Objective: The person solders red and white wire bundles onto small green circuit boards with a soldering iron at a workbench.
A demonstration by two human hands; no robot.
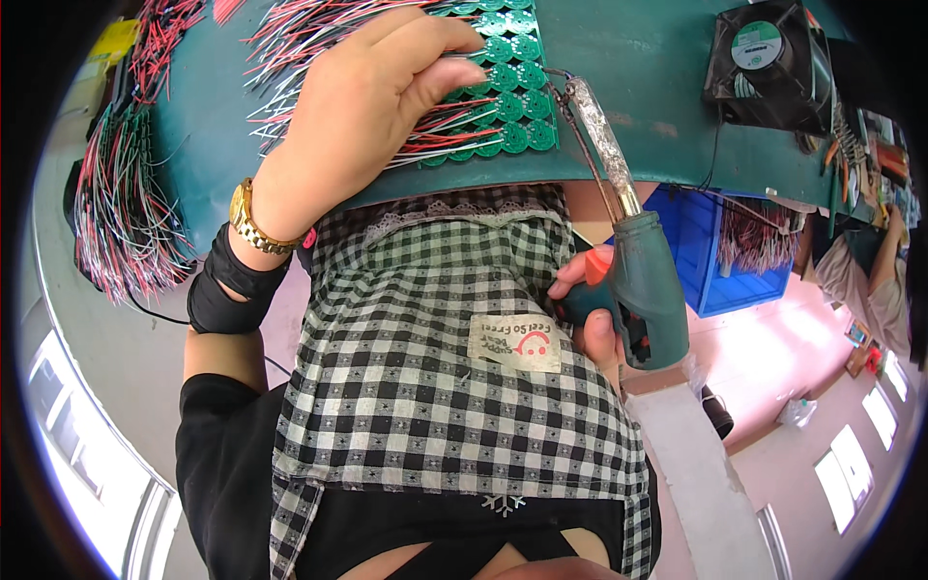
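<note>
My left hand (372, 101), with a gold watch on the wrist, pinches the end of a thin wire between thumb and forefinger. Its fingertips are over a panel of round green circuit boards (507, 77) lying on the green table. Red, white and black wires (445, 135) stick out leftward from the boards. In my right hand (590, 319) is a soldering gun (650, 290) with a dark green body and a red trigger. Its foil-wrapped barrel (599, 126) slants up, the bent tip close to the panel's right edge. The gun's body hides part of that hand.
Bundles of wires (126, 203) hang over the table's left edge. A black fan (773, 63) stands at the far right, with pliers (834, 150) near it. Below the table edge is a blue crate (706, 251) beside more wires. Another person (875, 275) sits at far right.
</note>
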